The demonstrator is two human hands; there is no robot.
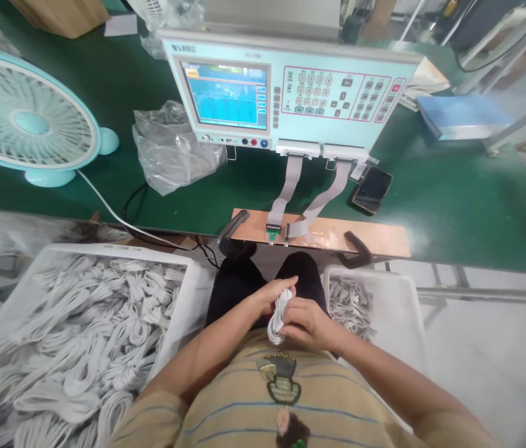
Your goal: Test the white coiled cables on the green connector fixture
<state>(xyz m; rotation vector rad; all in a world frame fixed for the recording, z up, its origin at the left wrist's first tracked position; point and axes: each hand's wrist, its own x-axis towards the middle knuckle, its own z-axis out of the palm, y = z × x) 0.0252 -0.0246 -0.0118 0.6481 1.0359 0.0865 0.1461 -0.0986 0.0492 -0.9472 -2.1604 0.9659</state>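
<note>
Both hands are on one coiled white cable [277, 325], held right above the lap, just off the edge of the green table [454, 211]. Left hand [272, 294] is curled along its left side, and the right hand [309, 320] is kinda pinching the other side between thumb and fingers. Quick count: one benchtop tester [232, 53], two gray ribbon cables [293, 177] plugged into it, one phone [372, 190], one desk fan [29, 121], two white bins [192, 280]. The left one's heaped with coiled cables [99, 323], way too many to count.
</note>
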